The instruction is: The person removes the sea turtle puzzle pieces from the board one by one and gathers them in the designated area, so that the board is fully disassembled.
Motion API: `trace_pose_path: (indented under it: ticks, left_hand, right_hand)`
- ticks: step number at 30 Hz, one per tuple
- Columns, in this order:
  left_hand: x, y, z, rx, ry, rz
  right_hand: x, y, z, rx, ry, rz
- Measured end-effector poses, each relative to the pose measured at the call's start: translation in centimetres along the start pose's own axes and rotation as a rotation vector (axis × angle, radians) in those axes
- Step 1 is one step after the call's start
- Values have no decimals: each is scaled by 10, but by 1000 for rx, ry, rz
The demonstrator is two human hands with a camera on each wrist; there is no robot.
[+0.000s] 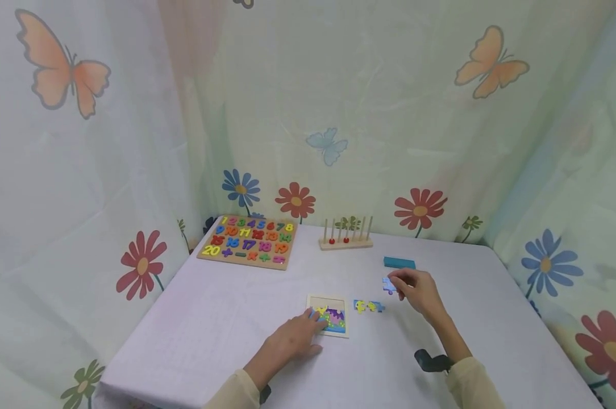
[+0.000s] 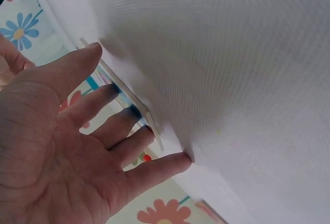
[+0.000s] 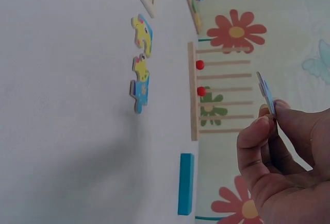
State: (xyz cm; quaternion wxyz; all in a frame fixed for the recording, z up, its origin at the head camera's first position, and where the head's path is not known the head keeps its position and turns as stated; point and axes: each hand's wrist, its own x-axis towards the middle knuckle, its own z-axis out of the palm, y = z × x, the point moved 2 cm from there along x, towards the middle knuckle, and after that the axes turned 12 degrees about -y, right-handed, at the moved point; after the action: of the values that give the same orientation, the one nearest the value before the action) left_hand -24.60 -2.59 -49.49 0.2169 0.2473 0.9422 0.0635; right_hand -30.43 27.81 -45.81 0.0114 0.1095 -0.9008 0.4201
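A small wooden puzzle tray (image 1: 348, 318) lies near the table's middle, its lower part filled with colourful pieces. My left hand (image 1: 294, 336) rests on the tray's left side, fingers spread; in the left wrist view the fingertips (image 2: 135, 112) touch the tray's edge. Off to the right, my right hand (image 1: 417, 289) pinches a blue jigsaw piece (image 1: 388, 285) between thumb and fingers, raised above the table in the right wrist view. Two yellow-and-blue jigsaw pieces (image 3: 141, 34) lie side by side on the cloth, just right of the tray.
At the back left lies a wooden number board (image 1: 249, 241). A pegged wooden rack (image 1: 346, 244) with two red beads stands at the back. A teal block (image 1: 399, 262) lies behind my right hand. Patterned curtains (image 1: 369, 113) surround the white-clothed table (image 1: 226, 318).
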Motion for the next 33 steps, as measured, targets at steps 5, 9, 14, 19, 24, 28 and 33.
trace_pose_path:
  ticks: [5,9,14,19,24,28,33]
  left_hand:
    - [0,-1,0,-22,-1,-10]
    - [0,-1,2,-32,0,-13]
    - [-1,-1,3,-41,-13,-11]
    - [0,-2,3,-45,-19,-11]
    - [0,-3,5,-60,-20,0]
    - [0,-3,5,-60,-21,5]
    - [0,-2,5,-57,-26,0]
  right_hand:
    - [1,11,0,-9,-18,50]
    - [0,21,0,3,-37,112]
    - [-1,34,1,23,-59,180]
    - [0,42,4,28,-80,214]
    - [2,51,8,4,-118,238]
    - [3,57,12,-24,-146,255]
    - [4,60,14,-57,-148,254]
